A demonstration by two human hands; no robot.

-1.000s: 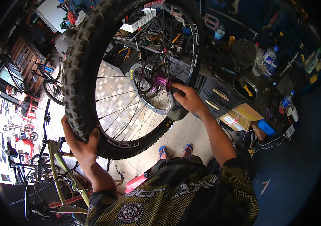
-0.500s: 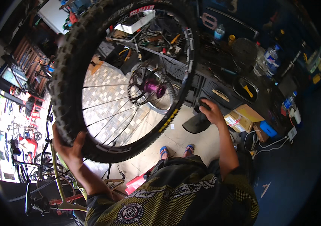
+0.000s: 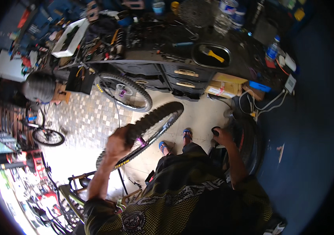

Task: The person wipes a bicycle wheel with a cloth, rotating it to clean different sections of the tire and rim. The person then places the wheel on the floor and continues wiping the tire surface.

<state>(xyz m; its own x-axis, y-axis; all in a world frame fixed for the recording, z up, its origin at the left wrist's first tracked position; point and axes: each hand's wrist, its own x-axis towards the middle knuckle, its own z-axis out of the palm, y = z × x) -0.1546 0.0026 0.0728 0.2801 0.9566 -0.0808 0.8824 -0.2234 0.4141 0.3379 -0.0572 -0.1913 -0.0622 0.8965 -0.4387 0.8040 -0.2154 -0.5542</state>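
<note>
My left hand [image 3: 119, 147] is closed over the knobby black tyre of a bicycle wheel [image 3: 157, 117], which has a purple hub. Seen at a steep angle, this wheel stands near the floor to the left of my feet; my hand and forearm cover part of it. My right hand [image 3: 224, 138] is closed round a black object with a rounded end [image 3: 215, 131], held low at my right side. Most of that object is hidden, so its kind is unclear. Beside my right forearm are dark tyres [image 3: 249, 147].
A second wheel [image 3: 145, 98] leans on the black drawer cabinet [image 3: 151, 72]. Its worktop bears tools, a dark tray [image 3: 198, 62] and bottles [image 3: 225, 15]. Cardboard boxes [image 3: 224, 84] and white cables [image 3: 271, 103] lie at right. Another person [image 3: 39, 87] and a bicycle [image 3: 47, 135] are at left.
The wheel in my left hand has come down from high in front of me and turned to a steeper angle. My right hand has lowered with the black object. The view has shifted.
</note>
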